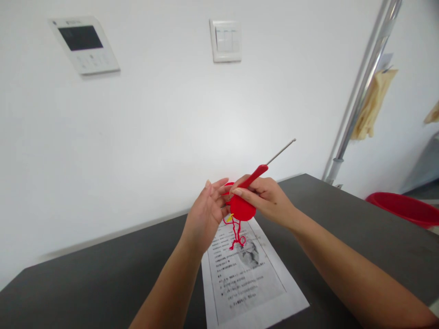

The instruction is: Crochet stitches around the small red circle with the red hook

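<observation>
red crochet disc (243,209) pinched between left hand (206,214) and right hand (265,197).

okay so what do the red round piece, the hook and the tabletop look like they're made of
The red round piece, pinched between the left hand and right hand, looks like crocheted yarn: matte, with loose red strands hanging below. The hook seems to have a smooth red plastic handle and a thin grey shaft, probably metal. The tabletop is dark, matte and smooth, possibly laminate; that cannot be settled.
</observation>
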A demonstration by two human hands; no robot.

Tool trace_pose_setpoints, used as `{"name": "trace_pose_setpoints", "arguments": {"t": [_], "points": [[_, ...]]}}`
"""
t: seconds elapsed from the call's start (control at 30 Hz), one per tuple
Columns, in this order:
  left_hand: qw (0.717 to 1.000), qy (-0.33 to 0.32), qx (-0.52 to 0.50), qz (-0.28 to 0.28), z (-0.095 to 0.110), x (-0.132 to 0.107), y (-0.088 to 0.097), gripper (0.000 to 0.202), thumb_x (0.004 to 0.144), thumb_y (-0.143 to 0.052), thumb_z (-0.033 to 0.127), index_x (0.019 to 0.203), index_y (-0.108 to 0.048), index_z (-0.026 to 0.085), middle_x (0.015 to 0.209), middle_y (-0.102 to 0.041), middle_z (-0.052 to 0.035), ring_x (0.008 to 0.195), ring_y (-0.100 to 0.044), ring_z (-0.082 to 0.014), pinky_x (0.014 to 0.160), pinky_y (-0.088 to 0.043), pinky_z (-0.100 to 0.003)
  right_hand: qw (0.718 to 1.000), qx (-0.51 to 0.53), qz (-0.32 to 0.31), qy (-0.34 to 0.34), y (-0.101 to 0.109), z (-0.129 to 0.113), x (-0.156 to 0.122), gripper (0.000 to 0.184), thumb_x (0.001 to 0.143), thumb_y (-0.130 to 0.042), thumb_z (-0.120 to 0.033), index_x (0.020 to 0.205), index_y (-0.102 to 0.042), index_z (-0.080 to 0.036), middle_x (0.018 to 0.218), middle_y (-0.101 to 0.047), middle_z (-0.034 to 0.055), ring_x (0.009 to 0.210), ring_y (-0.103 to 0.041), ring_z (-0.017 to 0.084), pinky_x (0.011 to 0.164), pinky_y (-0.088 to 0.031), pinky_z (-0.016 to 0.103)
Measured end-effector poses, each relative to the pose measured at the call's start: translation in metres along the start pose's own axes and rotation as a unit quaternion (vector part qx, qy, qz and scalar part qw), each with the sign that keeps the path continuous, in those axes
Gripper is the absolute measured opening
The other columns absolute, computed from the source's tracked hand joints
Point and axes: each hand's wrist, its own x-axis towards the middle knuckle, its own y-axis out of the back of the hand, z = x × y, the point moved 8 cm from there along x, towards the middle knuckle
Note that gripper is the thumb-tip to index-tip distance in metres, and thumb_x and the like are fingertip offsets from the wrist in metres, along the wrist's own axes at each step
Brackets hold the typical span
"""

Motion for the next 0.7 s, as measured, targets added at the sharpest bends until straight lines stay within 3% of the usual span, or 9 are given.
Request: {"name": "trace_pose_setpoints", "arguments": {"t": [0.13,0.27,0.33,0.4,0.47,0.53,0.6,0.7], "points": [[0.997,0.012,-0.061,0.044,0.008,0.001,0.009,0.039,0.098,-0.049,0.044,0.104,-0.068,0.009,0.091,-0.065,-0.0099,0.073,-0.062,-0.0160,0.061,-0.052,-0.026,0.998,-0.056,0.031,0.024,0.005,-0.005,-0.001,0.030,0.100,-0.053,-0.036,0.088,-0.071,-0.015,0.081,-0.074,0.0049,0.068,-0.065,0.012,0.063,-0.049,0.023],[0.992,0.004,-0.122,0.029,0.022,-0.006,0.002,0.036,0.100,-0.043,0.037,0.103,-0.066,0.008,0.084,-0.060,-0.0089,0.062,-0.054,-0.0112,0.043,-0.040,-0.018,0.988,-0.145,0.007,0.052,-0.003,-0.009,-0.002,0.028,0.101,-0.050,-0.029,0.088,-0.071,-0.016,0.087,-0.077,0.0064,0.070,-0.067,0.013,0.066,-0.049,0.023],[0.993,-0.054,-0.104,0.012,0.032,-0.013,-0.004,0.031,0.097,-0.048,0.036,0.106,-0.066,0.012,0.087,-0.060,-0.0081,0.062,-0.054,-0.0108,0.046,-0.043,-0.018,0.981,-0.182,-0.021,0.063,-0.012,-0.009,-0.003,0.029,0.102,-0.048,-0.030,0.089,-0.070,-0.016,0.084,-0.077,0.0061,0.067,-0.066,0.013,0.064,-0.047,0.023],[0.987,-0.157,-0.020,0.000,0.044,-0.021,-0.008,0.026,0.093,-0.058,0.038,0.108,-0.066,0.018,0.096,-0.063,-0.0081,0.075,-0.061,-0.0144,0.062,-0.054,-0.024,0.974,-0.206,-0.042,0.082,-0.021,-0.011,-0.005,0.031,0.103,-0.046,-0.030,0.089,-0.070,-0.017,0.079,-0.075,0.0049,0.065,-0.065,0.013,0.064,-0.047,0.023],[0.952,-0.283,0.114,-0.003,0.054,-0.031,-0.011,0.022,0.089,-0.066,0.034,0.107,-0.066,0.022,0.107,-0.064,-0.0076,0.095,-0.065,-0.0196,0.087,-0.056,-0.034,0.970,-0.220,-0.033,0.097,-0.024,-0.013,-0.006,0.032,0.104,-0.044,-0.030,0.089,-0.069,-0.018,0.076,-0.074,0.0044,0.065,-0.065,0.014,0.064,-0.047,0.024],[0.882,-0.397,0.255,0.008,0.059,-0.042,-0.015,0.020,0.089,-0.068,0.028,0.108,-0.064,0.023,0.115,-0.061,-0.0082,0.113,-0.062,-0.0240,0.104,-0.048,-0.042,0.969,-0.225,0.004,0.099,-0.020,-0.016,-0.007,0.032,0.104,-0.043,-0.029,0.087,-0.068,-0.018,0.078,-0.075,0.0054,0.066,-0.066,0.015,0.065,-0.049,0.026],[0.829,-0.427,0.361,0.005,0.053,-0.043,-0.018,0.016,0.093,-0.061,0.024,0.109,-0.061,0.023,0.121,-0.059,-0.0100,0.121,-0.059,-0.0260,0.108,-0.044,-0.047,0.969,-0.217,0.052,0.103,-0.012,-0.019,-0.008,0.029,0.103,-0.044,-0.029,0.088,-0.067,-0.018,0.084,-0.076,0.0063,0.069,-0.068,0.015,0.066,-0.051,0.026],[0.750,-0.440,0.494,0.005,0.048,-0.041,-0.024,0.006,0.097,-0.052,0.020,0.097,-0.058,0.022,0.117,-0.062,-0.0115,0.116,-0.060,-0.0257,0.101,-0.048,-0.045,0.964,-0.203,0.114,0.131,-0.002,-0.026,-0.013,0.026,0.104,-0.045,-0.028,0.092,-0.067,-0.019,0.087,-0.077,0.0055,0.072,-0.071,0.015,0.067,-0.054,0.025]]}}
